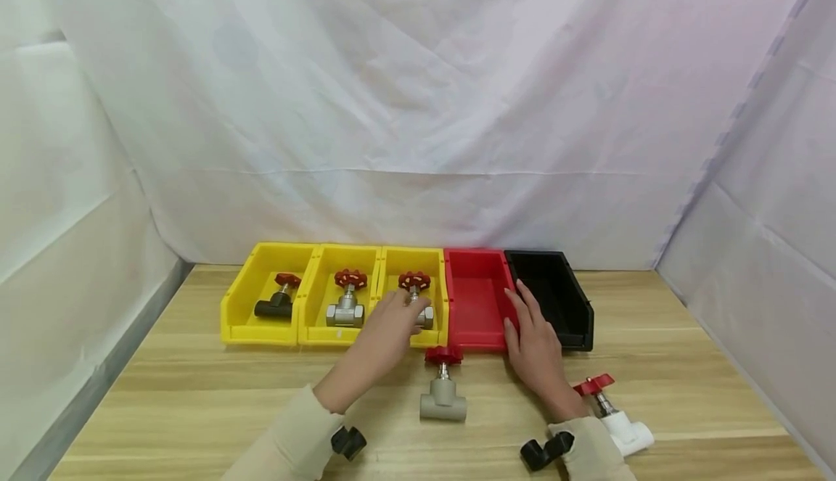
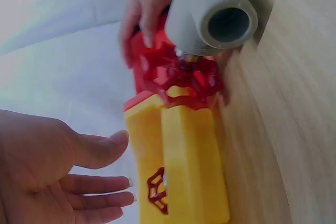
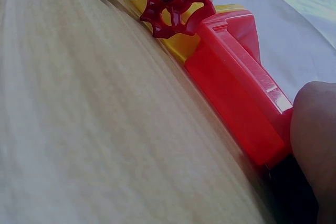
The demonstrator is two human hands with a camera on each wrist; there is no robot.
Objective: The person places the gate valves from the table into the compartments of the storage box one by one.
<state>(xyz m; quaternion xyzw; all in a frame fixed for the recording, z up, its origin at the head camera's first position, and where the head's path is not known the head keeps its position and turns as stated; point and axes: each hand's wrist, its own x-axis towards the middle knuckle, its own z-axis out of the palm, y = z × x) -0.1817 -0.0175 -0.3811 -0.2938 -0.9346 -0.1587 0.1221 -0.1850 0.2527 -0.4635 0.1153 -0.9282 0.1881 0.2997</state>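
My left hand (image 1: 387, 321) hovers over the front of the third yellow bin (image 1: 431, 337), close above a steel gate valve (image 1: 424, 317) with a red handwheel. In the left wrist view that hand (image 2: 63, 171) has its fingers extended and nothing in them. Meanwhile my right hand (image 1: 537, 343) rests at the shared edge of the red bin (image 1: 479, 336) and the black bin (image 1: 575, 339), fingers nearly straight. A grey tee-shaped valve (image 1: 443, 397) with a red handwheel lies on the table between the forearms.
Two more yellow bins stand at the left; one holds a black-bodied valve (image 1: 274, 307), the other a steel valve (image 1: 346, 310). Beside the right forearm lies a white valve (image 1: 627, 432) with a red handle. A white curtain (image 1: 418, 104) hangs behind the bins.
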